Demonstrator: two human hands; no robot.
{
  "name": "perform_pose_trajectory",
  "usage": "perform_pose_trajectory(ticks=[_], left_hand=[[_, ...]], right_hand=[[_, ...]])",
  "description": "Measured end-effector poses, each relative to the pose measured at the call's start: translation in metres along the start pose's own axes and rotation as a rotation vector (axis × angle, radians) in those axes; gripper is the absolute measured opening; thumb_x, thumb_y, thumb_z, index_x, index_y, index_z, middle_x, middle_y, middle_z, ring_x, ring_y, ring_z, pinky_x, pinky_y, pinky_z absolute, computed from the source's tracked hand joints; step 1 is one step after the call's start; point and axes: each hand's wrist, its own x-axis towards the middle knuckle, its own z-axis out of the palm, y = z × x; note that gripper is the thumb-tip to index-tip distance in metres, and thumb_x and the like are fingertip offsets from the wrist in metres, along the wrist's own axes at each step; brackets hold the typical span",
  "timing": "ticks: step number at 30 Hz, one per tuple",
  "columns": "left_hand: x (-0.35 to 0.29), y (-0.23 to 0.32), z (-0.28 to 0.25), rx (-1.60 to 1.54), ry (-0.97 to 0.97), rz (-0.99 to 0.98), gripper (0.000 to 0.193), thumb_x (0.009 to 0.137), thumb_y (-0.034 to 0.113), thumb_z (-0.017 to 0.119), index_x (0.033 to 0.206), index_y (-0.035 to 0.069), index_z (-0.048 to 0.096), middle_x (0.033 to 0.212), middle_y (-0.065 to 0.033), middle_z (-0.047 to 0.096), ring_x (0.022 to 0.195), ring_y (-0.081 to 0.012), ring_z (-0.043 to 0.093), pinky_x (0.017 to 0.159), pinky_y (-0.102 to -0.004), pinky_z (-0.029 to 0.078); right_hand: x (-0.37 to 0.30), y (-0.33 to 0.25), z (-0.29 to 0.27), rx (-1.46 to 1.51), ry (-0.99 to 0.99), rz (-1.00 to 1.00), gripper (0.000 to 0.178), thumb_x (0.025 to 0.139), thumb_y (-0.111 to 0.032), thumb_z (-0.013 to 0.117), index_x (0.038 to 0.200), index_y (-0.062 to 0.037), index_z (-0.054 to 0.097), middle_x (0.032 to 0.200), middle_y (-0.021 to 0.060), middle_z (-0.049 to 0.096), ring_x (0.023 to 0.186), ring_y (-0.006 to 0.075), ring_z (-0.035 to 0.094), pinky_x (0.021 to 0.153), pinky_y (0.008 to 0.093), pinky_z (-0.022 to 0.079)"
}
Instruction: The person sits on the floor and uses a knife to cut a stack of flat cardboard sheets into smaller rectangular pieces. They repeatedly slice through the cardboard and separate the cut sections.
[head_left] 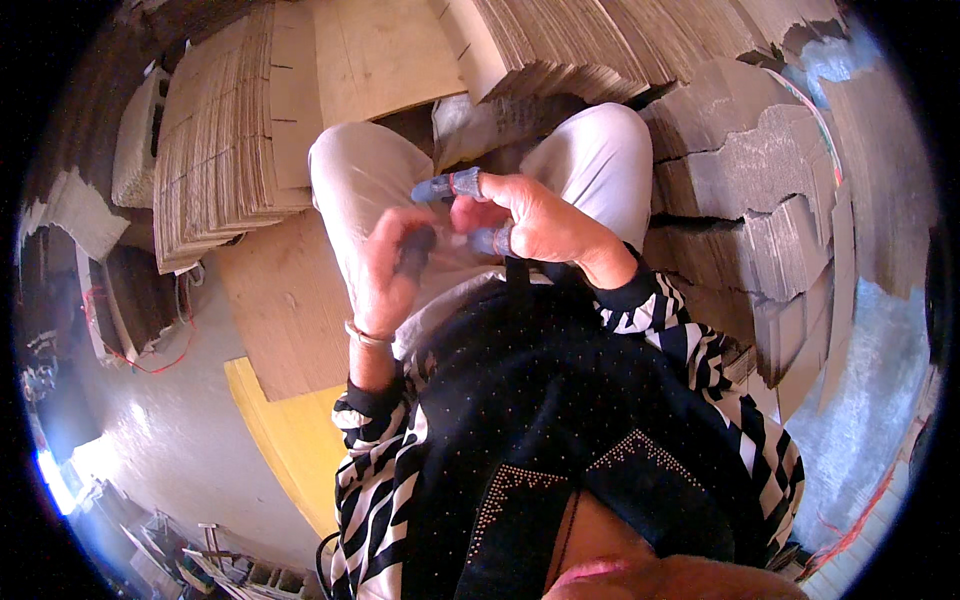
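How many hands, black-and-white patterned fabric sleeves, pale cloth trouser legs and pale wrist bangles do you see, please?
Hands (left hand, right hand): 2
Patterned sleeves (left sleeve, right sleeve): 2
Trouser legs (left leg, right leg): 2
Pale wrist bangle: 1
Total: 7

A: Where does the light fall?

B: A white glare [57,485] burns at far left, and a pale shine marks the smooth grey floor [190,430].

A: And underfoot?

B: A yellow panel [285,435] lies partly beneath a tan board [280,315].

A: What lines the room?

B: Brown cardboard stacks [740,180] bank up at right; another stack [215,150] stands upper left. Beyond the right-hand stacks spreads a cloudy, pale-blue surface [865,370], its material unclear, red cord [865,522] near its lower end.
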Motion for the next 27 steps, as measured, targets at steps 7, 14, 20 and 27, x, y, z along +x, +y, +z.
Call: perform_pose_trajectory(ticks=[7,14,20,27], left_hand=[[-0.021,0.028,0.012,0.41,0.157,0.131,0.019,0.079,0.003,0.068,0.094,0.003,0.058,0.076,-0.0046,0.056,0.067,-0.0137,0.055,0.064,-0.0274,0.046],[-0.026,0.021,0.023,0.195,0.108,-0.056,0.022,0.083,-0.009,0.053,0.102,0.002,0.059,0.081,-0.007,0.062,0.075,-0.0141,0.062,0.072,-0.0294,0.051],[-0.035,0.002,0.018,-0.257,0.124,-0.15,0.013,0.088,0.003,0.049,0.097,0.002,0.058,0.079,-0.0044,0.06,0.071,-0.0125,0.058,0.066,-0.0265,0.048],[-0.04,0.003,0.012,-0.242,0.138,-0.133,0.018,0.085,0.009,0.044,0.095,0.003,0.058,0.076,-0.0029,0.058,0.067,-0.0118,0.055,0.063,-0.0256,0.045]], right_hand=[[-0.002,0.001,0.009,-0.346,0.137,-0.14,0.044,0.074,0.013,0.056,0.116,0.0,0.055,0.093,0.0106,0.066,0.089,0.0235,0.066,0.082,0.0304,0.052],[-0.002,0.007,0.013,0.02,0.065,-0.056,0.049,0.081,0.007,0.056,0.128,-0.0046,0.05,0.096,0.0032,0.063,0.091,0.0114,0.059,0.084,0.0285,0.05],[0.0,0.014,0.023,0.324,0.095,0.084,0.054,0.082,0.001,0.057,0.135,-0.0078,0.05,0.098,0.0018,0.061,0.094,0.0125,0.059,0.092,0.026,0.047],[-0.007,0.008,0.045,-0.334,0.175,-0.257,0.054,0.073,0.008,0.065,0.125,-0.0048,0.055,0.102,0.0076,0.065,0.092,0.0192,0.066,0.086,0.0323,0.053]])
